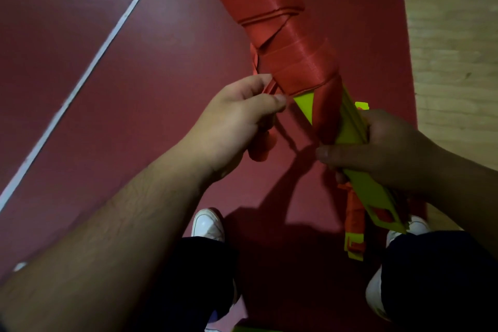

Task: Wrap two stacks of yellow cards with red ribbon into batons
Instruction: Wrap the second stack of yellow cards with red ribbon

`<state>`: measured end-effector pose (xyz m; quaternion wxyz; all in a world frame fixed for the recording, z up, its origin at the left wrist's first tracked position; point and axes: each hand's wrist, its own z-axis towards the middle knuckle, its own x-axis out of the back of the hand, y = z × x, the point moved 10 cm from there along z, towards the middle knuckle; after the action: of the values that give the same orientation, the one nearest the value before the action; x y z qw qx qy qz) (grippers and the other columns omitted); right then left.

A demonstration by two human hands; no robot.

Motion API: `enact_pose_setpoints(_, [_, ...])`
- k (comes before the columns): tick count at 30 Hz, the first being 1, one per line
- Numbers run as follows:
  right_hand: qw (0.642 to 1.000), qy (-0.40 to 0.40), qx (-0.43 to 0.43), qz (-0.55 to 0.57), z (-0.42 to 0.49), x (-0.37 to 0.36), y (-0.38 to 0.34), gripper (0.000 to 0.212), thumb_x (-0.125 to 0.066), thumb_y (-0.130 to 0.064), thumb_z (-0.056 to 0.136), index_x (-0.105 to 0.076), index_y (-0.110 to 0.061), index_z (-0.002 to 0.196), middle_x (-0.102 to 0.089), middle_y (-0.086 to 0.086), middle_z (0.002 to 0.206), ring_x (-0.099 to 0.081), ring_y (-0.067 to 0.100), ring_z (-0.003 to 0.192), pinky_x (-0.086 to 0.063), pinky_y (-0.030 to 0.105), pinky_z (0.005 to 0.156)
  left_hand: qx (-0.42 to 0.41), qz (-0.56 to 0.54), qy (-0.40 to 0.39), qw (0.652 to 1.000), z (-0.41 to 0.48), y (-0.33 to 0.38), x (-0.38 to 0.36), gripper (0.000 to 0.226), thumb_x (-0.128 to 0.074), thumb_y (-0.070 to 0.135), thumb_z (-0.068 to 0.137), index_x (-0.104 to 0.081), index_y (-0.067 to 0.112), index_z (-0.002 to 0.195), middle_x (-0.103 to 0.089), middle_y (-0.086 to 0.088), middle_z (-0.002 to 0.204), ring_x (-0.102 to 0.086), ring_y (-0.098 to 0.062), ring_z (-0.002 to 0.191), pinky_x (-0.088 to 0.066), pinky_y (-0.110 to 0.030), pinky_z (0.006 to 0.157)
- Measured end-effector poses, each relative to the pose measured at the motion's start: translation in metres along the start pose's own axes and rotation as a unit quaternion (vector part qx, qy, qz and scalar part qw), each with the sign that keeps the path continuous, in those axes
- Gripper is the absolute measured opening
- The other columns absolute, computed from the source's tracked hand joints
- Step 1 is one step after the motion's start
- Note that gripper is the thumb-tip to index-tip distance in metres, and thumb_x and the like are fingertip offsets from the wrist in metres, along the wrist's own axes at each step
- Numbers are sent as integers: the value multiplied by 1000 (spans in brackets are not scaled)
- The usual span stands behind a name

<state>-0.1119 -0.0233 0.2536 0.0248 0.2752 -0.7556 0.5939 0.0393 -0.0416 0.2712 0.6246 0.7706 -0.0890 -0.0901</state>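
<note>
A long stack of yellow cards slants from the lower right up to the top centre, most of its upper length covered in red ribbon wound in overlapping turns. My right hand grips the bare yellow part below the wrapping. My left hand pinches the loose ribbon end beside the lowest turn and holds a small red roll against its palm. A second yellow piece with red ribbon hangs below my right hand.
I stand on a dark red floor crossed by a white line. Pale wooden flooring lies to the right. My white shoes and dark trousers show at the bottom.
</note>
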Motion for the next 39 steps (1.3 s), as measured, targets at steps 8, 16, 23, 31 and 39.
enact_pose_setpoints(8, [1000, 27, 7, -2, 3, 7, 0, 10, -75, -11, 80, -66, -8, 82, -67, 20, 64, -64, 22, 51, -50, 30, 49, -9, 28, -6, 1000, 1, -1, 6, 26, -42, 6, 100, -62, 12, 85, -52, -8, 76, -43, -28, 64, -45, -44, 65])
enact_pose_setpoints(16, [996, 52, 6, -66, 2, -4, 6, 31, -71, -40, 76, -66, -11, 83, -68, 12, 69, -67, 31, 65, -54, 53, 69, -55, 173, 63, 981, -13, 16, -17, 41, -68, 43, 91, -49, 11, 71, -40, 4, 57, -34, -8, 47, -29, -25, 49])
enact_pose_setpoints(23, [990, 42, 8, -138, -6, -25, 7, 52, -62, -62, 63, -52, -30, 103, -64, -9, 83, -61, 9, 77, -51, 38, 73, -25, 71, 140, 987, -11, 5, -9, 57, -65, 52, 90, -55, -3, 76, -50, -7, 55, -39, -11, 40, -32, -23, 43])
enact_pose_setpoints(31, [993, -97, -13, 73, -1, -32, 1, 46, -91, -38, 63, -65, -23, 98, -73, 10, 85, -72, 27, 75, -59, 49, 75, -26, -25, 64, 997, -3, 5, -3, 73, -56, 55, 92, -51, -18, 98, -46, -20, 67, -39, -22, 47, -26, -32, 47])
enact_pose_setpoints(39, [975, 98, 45, -196, -2, 7, -4, 29, -73, -46, 65, -58, -28, 81, -59, -11, 62, -55, -3, 61, -30, 15, 50, 10, 93, 87, 992, -2, -4, 9, 73, -55, 67, 87, -52, -5, 79, -32, 6, 42, -31, -17, 37, -47, -56, 49])
